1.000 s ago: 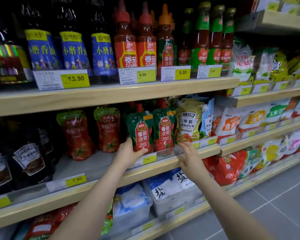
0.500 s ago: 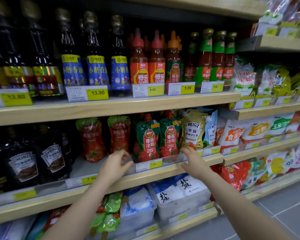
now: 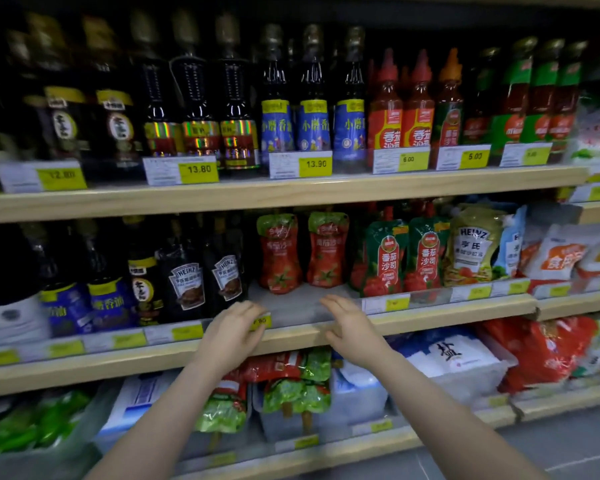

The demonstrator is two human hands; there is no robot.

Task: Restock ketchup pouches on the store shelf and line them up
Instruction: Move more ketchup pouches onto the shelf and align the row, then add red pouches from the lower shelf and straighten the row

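Observation:
Two red ketchup pouches with green tops (image 3: 280,252) (image 3: 327,249) stand side by side, set back on the middle shelf (image 3: 302,308). To their right stand two green-and-red ketchup pouches (image 3: 387,259) (image 3: 426,256) at the shelf's front. My left hand (image 3: 234,332) rests at the shelf's front edge over a yellow price tag, fingers curled, holding nothing. My right hand (image 3: 350,323) hovers at the same edge, fingers spread, empty. More red-and-green pouches (image 3: 291,379) lie in a bin on the shelf below.
Dark Heinz sauce bottles (image 3: 187,282) stand left of the pouches. A Heinz salad dressing pouch (image 3: 473,249) stands to the right. Bottles of oil and ketchup (image 3: 385,112) fill the upper shelf. White salt bags (image 3: 451,355) sit in a bin below.
Both hands have left the green-and-red pouches and moved left along the shelf edge to in front of the two red pouches. The view has swung left.

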